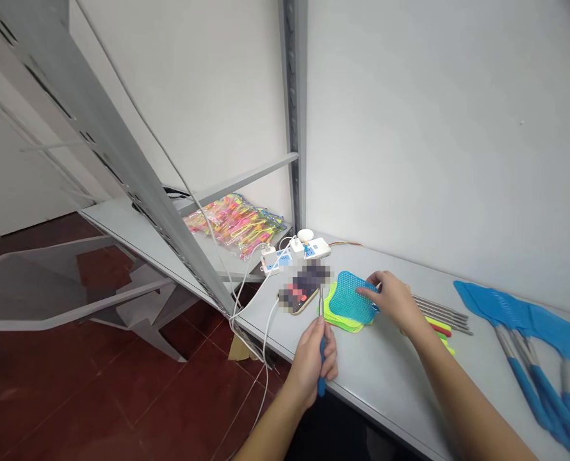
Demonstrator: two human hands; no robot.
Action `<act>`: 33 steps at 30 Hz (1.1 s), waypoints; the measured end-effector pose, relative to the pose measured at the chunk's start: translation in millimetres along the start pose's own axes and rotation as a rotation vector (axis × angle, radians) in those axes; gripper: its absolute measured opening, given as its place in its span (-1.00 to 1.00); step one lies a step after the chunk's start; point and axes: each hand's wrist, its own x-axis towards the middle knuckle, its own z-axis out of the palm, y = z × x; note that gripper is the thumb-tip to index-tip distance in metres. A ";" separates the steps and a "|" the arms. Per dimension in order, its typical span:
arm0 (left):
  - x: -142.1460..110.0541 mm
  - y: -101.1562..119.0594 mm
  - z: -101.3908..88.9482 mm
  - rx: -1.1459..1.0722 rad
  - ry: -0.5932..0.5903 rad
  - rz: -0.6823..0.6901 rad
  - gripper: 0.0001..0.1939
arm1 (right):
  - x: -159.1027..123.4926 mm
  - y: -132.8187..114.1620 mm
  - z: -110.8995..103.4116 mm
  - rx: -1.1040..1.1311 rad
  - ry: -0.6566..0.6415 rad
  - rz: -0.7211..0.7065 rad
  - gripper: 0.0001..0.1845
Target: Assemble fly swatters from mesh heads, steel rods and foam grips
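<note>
My left hand is wrapped around a fly swatter handle with a blue grip, its thin metal rod pointing away from me. With thumb and fingers, my right hand pinches the right edge of a blue mesh fly swatter head. That head lies over yellow-green swatter heads, mostly covered. The rod's tip is close to the left edge of these heads, and I cannot tell whether it touches them. Beyond my right wrist lie several metal rods with yellow, green and red grips.
A phone on a cable lies left of the heads, near a white power strip. Blue-headed swatters rest at the right. Bagged colourful items sit on the adjoining shelf. A grey metal upright rises at the left.
</note>
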 end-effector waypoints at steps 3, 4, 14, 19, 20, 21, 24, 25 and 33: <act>7.4 -3.9 14.9 0.023 -0.030 -0.004 -0.58 | -7.3 -2.6 -14.3 0.161 -0.009 -0.001 -0.68; 9.3 -5.1 20.4 0.031 -0.041 -0.003 -0.57 | -12.2 -2.4 -20.5 0.221 -0.008 -0.002 -0.67; 5.7 -21.8 83.8 0.171 -0.315 -0.107 -0.57 | -105.1 53.5 -94.5 1.477 0.672 0.401 -0.82; -4.9 -40.5 108.7 0.356 -0.594 -0.234 -0.65 | -142.9 64.9 -101.4 1.655 0.735 0.384 -0.85; -6.8 -43.1 110.6 0.406 -0.629 -0.256 -0.67 | -147.7 65.0 -100.6 1.673 0.760 0.406 -0.86; -8.5 -44.8 111.7 0.456 -0.656 -0.275 -0.69 | -151.6 64.8 -99.1 1.675 0.792 0.424 -0.88; -11.9 -44.1 112.3 0.603 -0.710 -0.296 -0.65 | -158.7 62.4 -92.6 1.572 0.849 0.421 -0.88; -12.4 -42.0 112.3 0.657 -0.716 -0.286 -0.63 | -160.0 61.0 -90.2 1.512 0.857 0.406 -0.87; -9.6 -18.5 113.6 0.914 -0.693 -0.095 -0.61 | -160.0 48.4 -84.2 1.161 0.889 0.237 -0.80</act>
